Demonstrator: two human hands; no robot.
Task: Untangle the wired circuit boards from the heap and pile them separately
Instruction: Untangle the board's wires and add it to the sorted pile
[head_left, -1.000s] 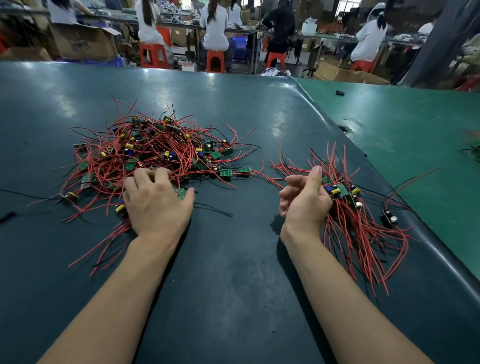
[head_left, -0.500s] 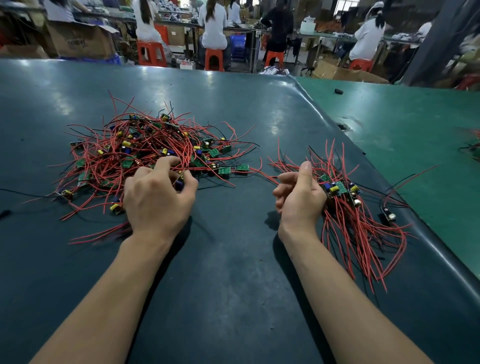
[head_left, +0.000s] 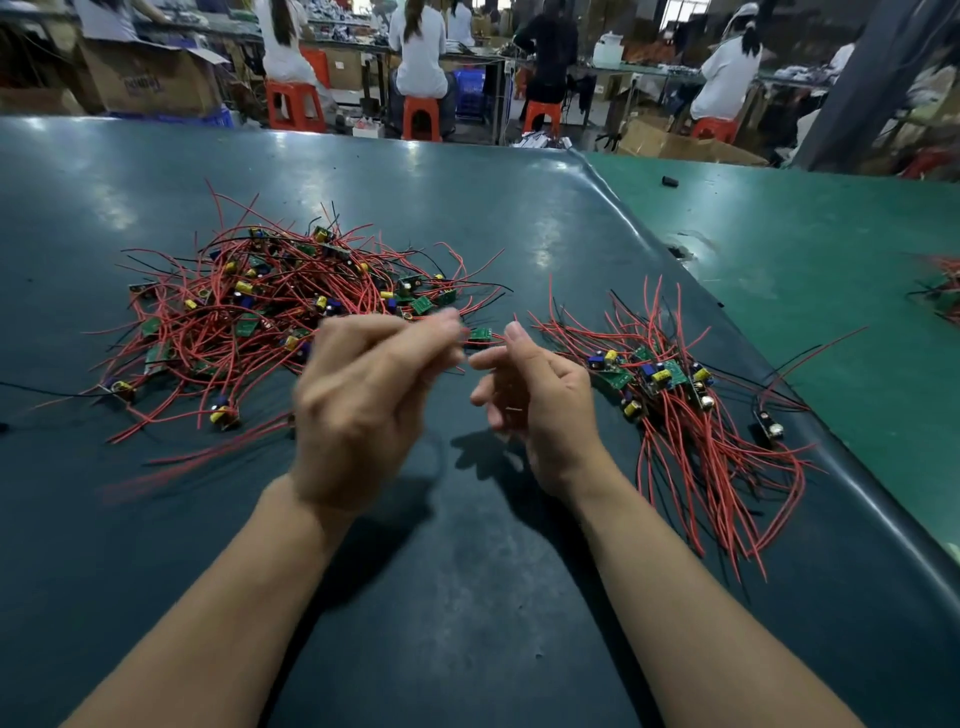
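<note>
The fingers (head_left: 441, 332) of the left hand (head_left: 358, 400) are bent in and pressed close together at the tips, as if they pinch something thin. That hand is blurry, so I cannot tell for sure what they hold; I think it is a red wire pulled out of the heap. The fingers (head_left: 488, 364) of the right hand (head_left: 535, 400) are loosely curled with the thumb up, and they hold nothing I can see. The two sets of fingertips are near each other but apart.

Just past the fingertips, between them, lies one small green circuit board (head_left: 480, 334) on the table (head_left: 467, 597). It may belong to the pinched wire, but I cannot tell.

To the left of the fingers and a bit farther away is the heap (head_left: 270, 317), a messy knot of red wires and little boards. It is messy because these have not been sorted yet. To the right of the fingers is the sorted pile (head_left: 675, 395). There the boards sit close together and the red wires mostly run toward the person, so they will not knot up again.

Both arms reach forward, with the hands lifted a little off the table in the gap between the heap and the pile. I think they are held there so the right hand can help free the wire and carry it over.

Far behind the fingers, people sit on orange stools (head_left: 293, 106).
</note>
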